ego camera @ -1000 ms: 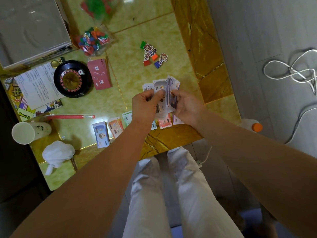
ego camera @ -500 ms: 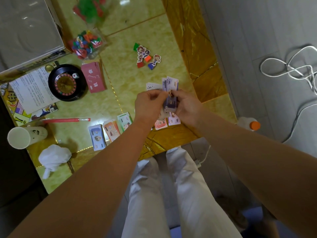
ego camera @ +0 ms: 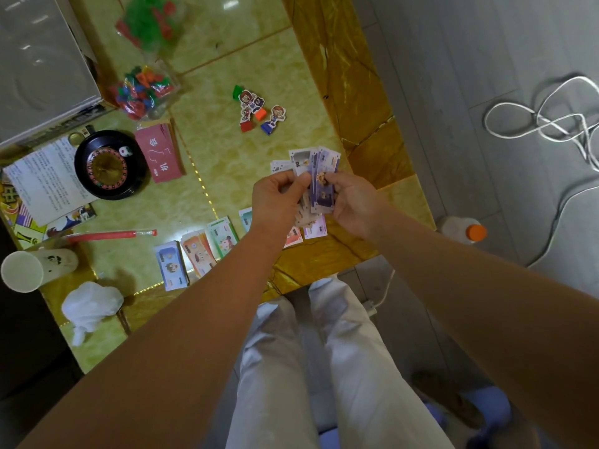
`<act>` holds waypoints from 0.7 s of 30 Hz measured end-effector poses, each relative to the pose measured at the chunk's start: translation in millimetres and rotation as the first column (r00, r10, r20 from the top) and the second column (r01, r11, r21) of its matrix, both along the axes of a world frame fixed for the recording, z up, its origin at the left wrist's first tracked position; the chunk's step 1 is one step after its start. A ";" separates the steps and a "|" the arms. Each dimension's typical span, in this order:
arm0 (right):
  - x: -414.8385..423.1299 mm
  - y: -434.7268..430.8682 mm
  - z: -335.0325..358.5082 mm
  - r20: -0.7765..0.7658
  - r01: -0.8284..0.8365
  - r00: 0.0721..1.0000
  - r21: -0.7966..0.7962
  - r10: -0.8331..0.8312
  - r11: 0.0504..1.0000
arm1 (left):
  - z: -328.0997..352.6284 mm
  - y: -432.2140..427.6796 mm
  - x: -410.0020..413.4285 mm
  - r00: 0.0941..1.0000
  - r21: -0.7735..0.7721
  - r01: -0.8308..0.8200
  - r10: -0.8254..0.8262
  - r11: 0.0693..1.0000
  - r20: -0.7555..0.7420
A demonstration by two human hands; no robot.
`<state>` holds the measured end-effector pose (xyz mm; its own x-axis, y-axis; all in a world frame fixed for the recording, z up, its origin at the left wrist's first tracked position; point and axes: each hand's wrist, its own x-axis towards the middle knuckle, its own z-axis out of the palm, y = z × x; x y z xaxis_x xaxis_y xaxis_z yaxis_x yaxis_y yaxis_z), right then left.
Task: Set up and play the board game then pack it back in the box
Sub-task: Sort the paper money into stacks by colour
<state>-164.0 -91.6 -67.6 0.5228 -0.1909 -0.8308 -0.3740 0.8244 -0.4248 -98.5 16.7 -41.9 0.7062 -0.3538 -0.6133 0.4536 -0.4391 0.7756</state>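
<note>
Both grips closed on paper. Left grip [ego camera: 278,202] pinches the left side of a fan of play notes [ego camera: 319,176]; right grip [ego camera: 353,202] holds the fan's other side, thumb across a purple note. The fan sits just above the table [ego camera: 227,163], near its right border.

Handling, judged: thin paper, very light, limp, notes slick against each other. A loose pinch would likely let one slide out sideways, and a hard one would crease it. Best taken flat across the middle, thumb above and fingers below, peeling the top note off with the thumb.

Under the grips, on the near side: a pink note [ego camera: 316,228] and a red-orange one [ego camera: 293,236], partly hidden by the left wrist. Left of the grips, a row of sorted piles: green [ego camera: 223,236], orange [ego camera: 197,254], blue [ego camera: 171,265].

Beyond the grips: cardboard character pawns [ego camera: 259,110] lying flat on coloured stands. Beyond and left: red card deck [ego camera: 160,157], roulette wheel [ego camera: 105,165], clear bag of coloured pieces [ego camera: 144,92]. Farthest left, the box [ego camera: 42,66].

Sorting looks partway done.
</note>
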 end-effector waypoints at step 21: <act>-16.3 -27.8 -3.3 -0.010 0.027 1.000 0.024 -0.027 0.999 | 3.3 -34.9 -5.7 0.998 0.021 -0.067 0.068 0.998 -0.013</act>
